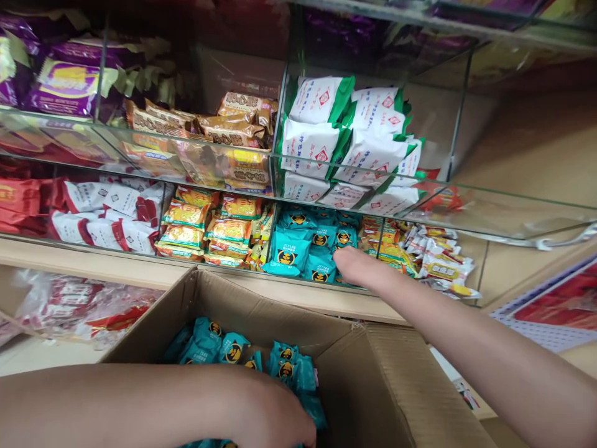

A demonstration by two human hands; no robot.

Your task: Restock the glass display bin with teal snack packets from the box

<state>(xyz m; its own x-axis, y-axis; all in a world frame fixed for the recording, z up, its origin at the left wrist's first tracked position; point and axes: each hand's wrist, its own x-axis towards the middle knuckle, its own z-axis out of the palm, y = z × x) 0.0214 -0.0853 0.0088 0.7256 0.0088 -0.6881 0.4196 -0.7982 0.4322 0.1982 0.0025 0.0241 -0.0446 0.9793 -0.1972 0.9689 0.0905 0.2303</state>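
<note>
My left hand (280, 414) reaches down into an open cardboard box (364, 379), over several teal snack packets (233, 348) with a black and yellow round logo. Its fingers point downward and are out of sight. Stretched forward to the lower shelf, my right hand (352, 266) is at the right side of a glass compartment of matching teal packets (289, 249). The fingers there are hidden too, so I cannot tell whether they grip a packet.
Beside that compartment sit yellow-orange packets (228, 230) and small white-and-red ones (443, 261). Above are white-and-green packets (317, 146), brown packets (233, 130) and purple packets (68, 84). A glass shelf edge (513, 214) crosses over my right arm. Plastic-wrapped goods (84, 298) lie lower left.
</note>
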